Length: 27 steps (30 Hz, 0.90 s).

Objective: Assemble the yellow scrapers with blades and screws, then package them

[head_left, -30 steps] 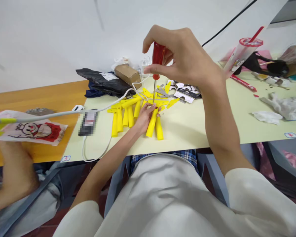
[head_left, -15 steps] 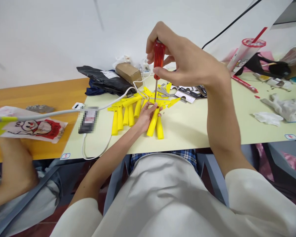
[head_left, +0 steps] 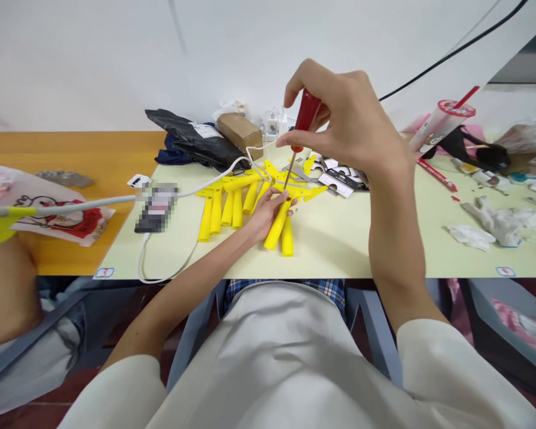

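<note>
My right hand [head_left: 346, 122] is raised over the table, its thumb and fingers around the red handle of a screwdriver [head_left: 306, 116]. The screwdriver slants, its thin shaft running down to the head of a yellow plastic scraper [head_left: 277, 225]. My left hand [head_left: 268, 211] pinches that scraper near the screwdriver's tip; its fingers partly cover the head. Another yellow scraper [head_left: 287, 238] lies just beside it, partly behind. To the left, several similar yellow scrapers [head_left: 215, 211] lie with handles toward me. Grey metal blades [head_left: 298, 170] are scattered behind my left hand.
Black-and-white cards [head_left: 339, 180] lie behind the scrapers. At the back are a black plastic bag [head_left: 196, 140] and a cardboard box [head_left: 240, 132]. A white cable [head_left: 205, 185] crosses the left side above a phone [head_left: 158, 208]. A cup [head_left: 442, 125] and crumpled tissue [head_left: 471, 236] are right. A person's arm [head_left: 9, 292] shows left.
The screwdriver has gone from nearly upright to tilted, its handle leaning right, as my right hand moved right and lower. My left hand still holds the scraper. The camera view has shifted slightly.
</note>
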Available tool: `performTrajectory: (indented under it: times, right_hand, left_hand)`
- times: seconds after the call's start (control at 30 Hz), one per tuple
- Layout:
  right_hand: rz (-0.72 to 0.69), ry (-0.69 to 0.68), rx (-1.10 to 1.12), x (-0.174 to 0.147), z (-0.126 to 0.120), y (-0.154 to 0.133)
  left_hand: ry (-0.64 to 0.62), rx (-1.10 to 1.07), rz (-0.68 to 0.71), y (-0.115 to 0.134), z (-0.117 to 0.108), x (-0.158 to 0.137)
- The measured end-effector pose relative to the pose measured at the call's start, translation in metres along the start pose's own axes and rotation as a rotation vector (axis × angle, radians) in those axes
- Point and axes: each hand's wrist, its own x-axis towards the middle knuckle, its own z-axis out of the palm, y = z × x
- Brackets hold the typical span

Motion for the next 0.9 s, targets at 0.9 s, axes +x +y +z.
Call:
performTrajectory:
  times: [0.9]
  right_hand:
    - [-0.037,-0.057,0.145,-0.0019,-0.0006,-0.0035]
  left_hand:
    - [0.005,-0.028,0.006,-0.0001,-0.0026,0.0012]
